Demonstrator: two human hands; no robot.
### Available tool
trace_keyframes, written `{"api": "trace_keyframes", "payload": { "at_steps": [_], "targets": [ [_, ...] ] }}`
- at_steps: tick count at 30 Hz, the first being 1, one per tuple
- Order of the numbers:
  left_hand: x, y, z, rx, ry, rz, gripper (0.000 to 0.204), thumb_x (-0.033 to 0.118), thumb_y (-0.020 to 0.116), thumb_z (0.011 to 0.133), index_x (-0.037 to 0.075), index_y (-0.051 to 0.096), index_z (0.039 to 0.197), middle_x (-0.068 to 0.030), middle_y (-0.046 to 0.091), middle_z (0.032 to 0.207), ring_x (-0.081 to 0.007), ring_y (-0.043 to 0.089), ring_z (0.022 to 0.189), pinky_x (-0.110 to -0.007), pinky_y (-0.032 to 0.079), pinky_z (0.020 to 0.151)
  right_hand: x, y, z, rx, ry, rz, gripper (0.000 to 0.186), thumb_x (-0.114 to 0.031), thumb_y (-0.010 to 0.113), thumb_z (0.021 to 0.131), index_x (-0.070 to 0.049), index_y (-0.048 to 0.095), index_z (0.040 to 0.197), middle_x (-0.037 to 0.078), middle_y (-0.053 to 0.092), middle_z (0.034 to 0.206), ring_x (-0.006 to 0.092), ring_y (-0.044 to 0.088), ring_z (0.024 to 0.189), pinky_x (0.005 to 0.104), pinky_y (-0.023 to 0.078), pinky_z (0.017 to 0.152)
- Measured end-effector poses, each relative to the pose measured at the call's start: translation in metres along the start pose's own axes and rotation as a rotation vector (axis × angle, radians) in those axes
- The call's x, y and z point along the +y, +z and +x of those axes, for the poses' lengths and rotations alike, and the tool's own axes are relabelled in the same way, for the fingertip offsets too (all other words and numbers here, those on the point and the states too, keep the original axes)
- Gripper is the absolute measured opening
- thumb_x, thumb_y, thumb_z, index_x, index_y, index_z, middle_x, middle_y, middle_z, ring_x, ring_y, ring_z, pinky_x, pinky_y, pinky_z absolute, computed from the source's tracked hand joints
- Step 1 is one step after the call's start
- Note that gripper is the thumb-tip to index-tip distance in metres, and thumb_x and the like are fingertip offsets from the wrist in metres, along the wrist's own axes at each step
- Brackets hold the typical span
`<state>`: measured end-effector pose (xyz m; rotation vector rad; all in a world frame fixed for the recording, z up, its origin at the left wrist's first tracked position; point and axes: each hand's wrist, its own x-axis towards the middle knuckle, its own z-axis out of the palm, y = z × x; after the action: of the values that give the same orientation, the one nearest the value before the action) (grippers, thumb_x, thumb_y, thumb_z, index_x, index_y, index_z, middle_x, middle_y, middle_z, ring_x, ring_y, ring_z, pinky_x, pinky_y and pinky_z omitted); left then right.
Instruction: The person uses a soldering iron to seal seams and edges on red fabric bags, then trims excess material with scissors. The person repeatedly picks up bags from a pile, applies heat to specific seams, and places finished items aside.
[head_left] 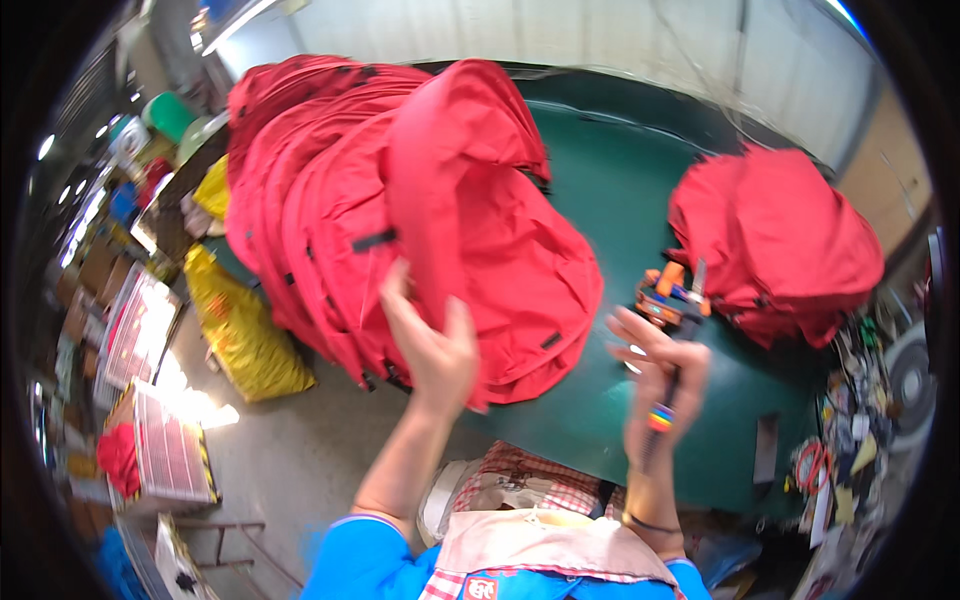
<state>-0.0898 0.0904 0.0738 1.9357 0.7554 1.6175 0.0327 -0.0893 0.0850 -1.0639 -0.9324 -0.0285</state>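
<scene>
Red fabric (470, 230) tops the stack on the green table (620, 190); I see my left hand (435, 345) pinching its near edge. My right hand (660, 375) is closed around a dark tool (672, 390) over the table, beside the stack.

view: one head-worn fisheye | faces: steeply down and forward over the green counter (600, 200) | range: close above the hands, forearms entering from below | rim: edges bend

Left of counter (620, 190): stack of bags (330, 200)
Right of counter: smaller bag pile (780, 240)
Between piles: tool (668, 295)
Floor, left: sack (240, 330)
</scene>
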Motion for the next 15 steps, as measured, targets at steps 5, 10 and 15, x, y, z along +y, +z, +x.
{"api": "trace_keyframes", "payload": {
  "at_steps": [5,10,15],
  "targets": [
    [0.033,0.071,-0.139,-0.239,-0.043,-0.415,0.069,0.011,0.077,0.082,-0.001,0.038,0.138,-0.0184,0.047,0.128,-0.0285,0.049,0.114,-0.038,0.040,0.100,0.020,0.023,0.002,0.233,-0.080,-0.450,0.037,-0.013,0.082,0.086,-0.004,0.048,0.098,0.018,0.062,0.102,0.0220,0.060,0.082,0.0307,0.048,0.069],
    [0.046,0.054,-0.157,-0.871,-0.891,-0.991,0.072,0.022,0.084,0.079,0.005,0.042,0.136,-0.0060,0.052,0.123,-0.0182,0.053,0.118,-0.033,0.043,0.101,0.022,-0.011,-0.018,0.199,-0.172,-0.567,0.030,-0.008,0.082,0.085,-0.008,0.052,0.087,0.004,0.052,0.066,0.0205,0.047,0.055,0.0330,0.042,0.057],
    [0.045,0.066,-0.105,-0.217,-0.797,-1.079,0.044,0.010,0.071,0.091,0.001,0.053,0.130,-0.0112,0.064,0.123,-0.0231,0.067,0.107,-0.042,0.058,0.088,-0.030,-0.073,0.012,0.707,-0.348,-0.762,0.032,-0.002,0.076,0.086,-0.009,0.044,0.086,0.000,0.043,0.080,0.0110,0.043,0.069,0.0249,0.039,0.063]
  ]
}}
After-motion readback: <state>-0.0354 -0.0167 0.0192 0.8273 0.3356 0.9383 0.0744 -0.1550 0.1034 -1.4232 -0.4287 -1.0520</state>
